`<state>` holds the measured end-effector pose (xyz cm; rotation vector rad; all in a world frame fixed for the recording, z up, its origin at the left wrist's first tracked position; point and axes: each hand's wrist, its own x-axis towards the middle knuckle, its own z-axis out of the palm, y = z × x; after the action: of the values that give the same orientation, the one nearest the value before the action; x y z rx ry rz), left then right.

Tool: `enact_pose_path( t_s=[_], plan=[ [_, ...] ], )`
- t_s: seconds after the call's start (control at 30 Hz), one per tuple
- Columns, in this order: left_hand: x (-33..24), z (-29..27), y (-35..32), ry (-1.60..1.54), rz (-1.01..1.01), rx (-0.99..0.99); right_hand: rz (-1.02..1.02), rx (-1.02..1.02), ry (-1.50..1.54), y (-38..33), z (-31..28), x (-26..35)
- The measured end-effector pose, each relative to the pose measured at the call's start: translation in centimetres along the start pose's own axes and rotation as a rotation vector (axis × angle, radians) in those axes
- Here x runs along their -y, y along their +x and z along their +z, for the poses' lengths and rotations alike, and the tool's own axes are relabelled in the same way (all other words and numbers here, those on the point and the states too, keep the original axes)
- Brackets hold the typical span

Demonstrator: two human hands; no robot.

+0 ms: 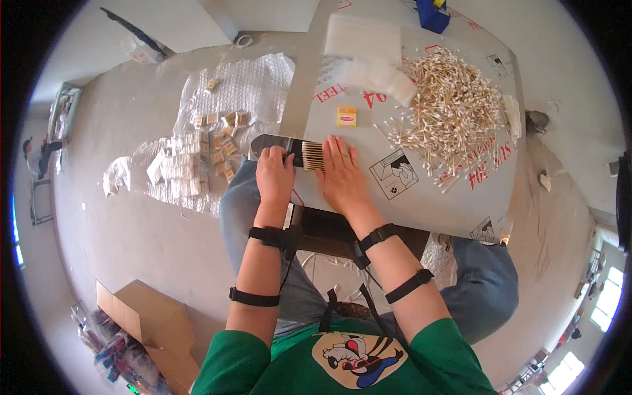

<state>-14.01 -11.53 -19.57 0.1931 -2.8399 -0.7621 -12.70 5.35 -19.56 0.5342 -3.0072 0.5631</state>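
My left hand grips a flat metal blade-like tray with a dark end at the near edge of the table. A neat row of thin wooden sticks lies on that dark end. My right hand rests flat, palm down, just right of the sticks, fingers touching them. A large loose heap of the same sticks covers the table's right part. A small yellow box stands a little beyond my hands.
The grey sheet-covered table has a stack of white sheets and a blue object at its far side. On the floor to the left, several small boxes lie on bubble wrap. A cardboard box sits lower left.
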Motion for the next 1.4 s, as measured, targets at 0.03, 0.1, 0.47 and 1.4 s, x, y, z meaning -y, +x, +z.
enact_pose_path(
  t_s=[0.03,0.1,0.47,1.4],
  plan=[
    [0.0,0.0,0.1,0.011,0.004,0.015,0.004,0.015,-0.004,0.4,0.2,0.4],
    [0.1,-0.3,0.3,0.024,0.014,0.053,-0.014,0.019,0.007,1.0,0.5,1.0],
    [1.4,-0.8,1.1,-0.115,0.086,0.126,0.006,-0.010,-0.006,1.9,1.0,2.7],
    [1.0,-0.7,1.9,-0.459,-0.095,0.227,0.189,-0.331,0.336,2.5,3.7,6.3]
  ],
)
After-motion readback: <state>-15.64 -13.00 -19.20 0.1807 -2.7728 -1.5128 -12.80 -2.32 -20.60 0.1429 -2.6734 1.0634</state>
